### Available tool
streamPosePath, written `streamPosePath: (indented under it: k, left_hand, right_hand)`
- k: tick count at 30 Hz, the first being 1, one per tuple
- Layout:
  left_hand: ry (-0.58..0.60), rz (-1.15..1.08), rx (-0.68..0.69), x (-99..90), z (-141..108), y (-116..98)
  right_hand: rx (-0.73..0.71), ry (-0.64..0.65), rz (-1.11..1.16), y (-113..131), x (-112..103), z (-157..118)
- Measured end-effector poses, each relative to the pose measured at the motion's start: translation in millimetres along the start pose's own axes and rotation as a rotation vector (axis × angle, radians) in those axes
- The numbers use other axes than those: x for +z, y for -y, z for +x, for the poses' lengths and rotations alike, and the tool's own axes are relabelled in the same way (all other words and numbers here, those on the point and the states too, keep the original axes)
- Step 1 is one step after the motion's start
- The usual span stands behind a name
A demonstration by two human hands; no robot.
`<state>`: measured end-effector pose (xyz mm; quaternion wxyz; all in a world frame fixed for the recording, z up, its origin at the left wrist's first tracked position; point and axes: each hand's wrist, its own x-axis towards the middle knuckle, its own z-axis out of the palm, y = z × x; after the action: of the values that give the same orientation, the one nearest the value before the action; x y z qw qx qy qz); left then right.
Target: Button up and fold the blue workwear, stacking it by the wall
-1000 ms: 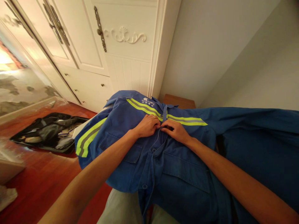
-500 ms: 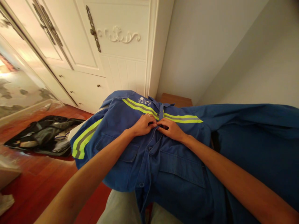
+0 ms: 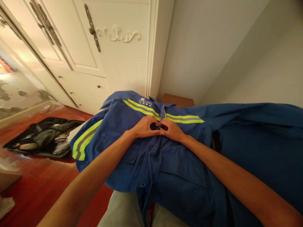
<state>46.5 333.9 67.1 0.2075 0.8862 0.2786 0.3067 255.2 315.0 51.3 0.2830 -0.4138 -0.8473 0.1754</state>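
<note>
Currently left hand [image 3: 142,128] and right hand [image 3: 174,130] pinch blue jacket [image 3: 118,119] at its front placket [image 3: 145,168], fingers meeting; probably button work, needing edges aligned.

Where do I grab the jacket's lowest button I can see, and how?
Probably pinch the lowest visible button by its round rim, your hand coming from above, finger and thumb on opposite sides. It is small and faces up on the blue jacket, and nothing covers it: both the left hand and right hand are by the chest stripe.
</note>
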Motion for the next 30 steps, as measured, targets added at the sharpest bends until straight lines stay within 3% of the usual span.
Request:
streamPosePath:
  k: [6,12,23,30]
  left_hand:
    - [0.015,-0.128,0.031,1.8,0,8]
    - [0.017,-0.132,-0.018,1.1,-1,9]
    - [0.003,-0.343,-0.094,2.6,-5,9]
    - [-0.014,-0.353,-0.114,2.6,-4,10]
  right_hand:
    - [0.039,0.094,0.164,-8,-10,3]
    - [-0.027,0.171,0.221,-14,-19,7]
    - [-0.104,0.082,-0.025,-13,-6,5]
    - [-0.162,0.08,0.048,-19,-10,3]
